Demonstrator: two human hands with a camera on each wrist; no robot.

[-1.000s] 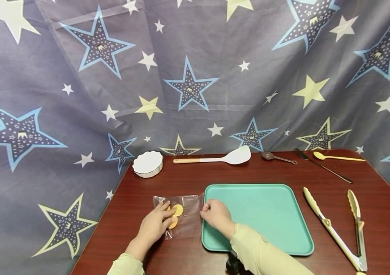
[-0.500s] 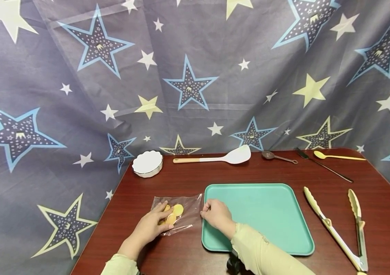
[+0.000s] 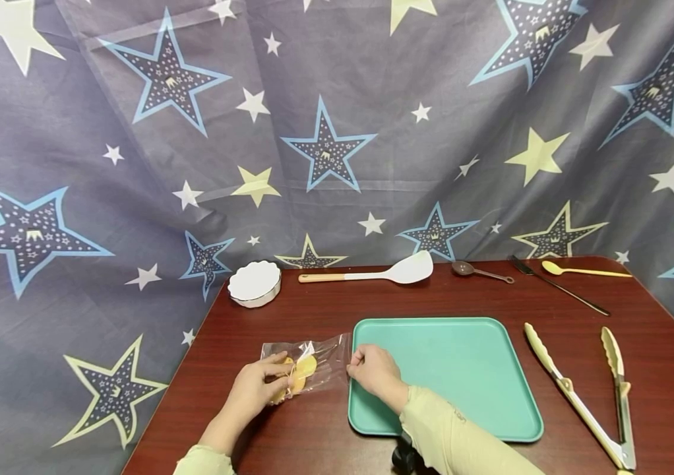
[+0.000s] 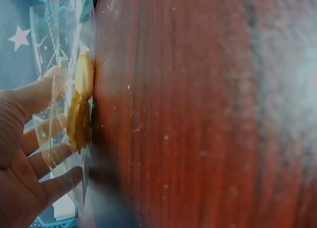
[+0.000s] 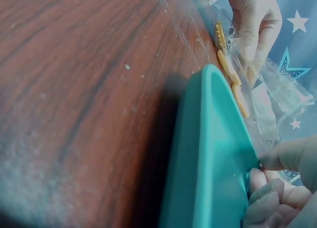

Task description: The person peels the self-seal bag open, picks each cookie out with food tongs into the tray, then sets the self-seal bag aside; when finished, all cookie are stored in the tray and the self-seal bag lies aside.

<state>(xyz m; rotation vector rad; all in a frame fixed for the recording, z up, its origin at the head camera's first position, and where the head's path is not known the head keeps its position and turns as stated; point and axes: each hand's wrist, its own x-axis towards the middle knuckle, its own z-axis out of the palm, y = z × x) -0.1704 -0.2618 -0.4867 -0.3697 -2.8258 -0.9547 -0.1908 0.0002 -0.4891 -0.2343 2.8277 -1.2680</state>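
Observation:
A clear plastic bag (image 3: 328, 357) with several round yellow biscuits (image 3: 306, 367) inside lies left of the green tray. My left hand (image 3: 256, 389) grips the bag's left part, fingers and thumb spread about the biscuits. From the left wrist, the biscuits (image 4: 79, 121) show scalloped edges behind crinkled film, near the tabletop. My right hand (image 3: 377, 373) pinches the bag's right edge between thumb and fingertips, over the tray's left rim. In the right wrist view, the right hand's curled fingers (image 5: 270, 198) sit against the tray's rim.
The green tray (image 3: 450, 376) takes up the table's middle. Metal tongs (image 3: 595, 412) lie spread at its right. Behind stand a white fluted dish (image 3: 255, 284), a white spatula (image 3: 396, 270), a brown measuring spoon (image 3: 479, 271), a thin dark utensil (image 3: 562, 287) and a yellow spoon (image 3: 586, 271).
My left hand has shifted slightly left and gathered the bag's near side, which is now more crumpled, with the biscuits bunched closer together. The right hand keeps its place and pinch.

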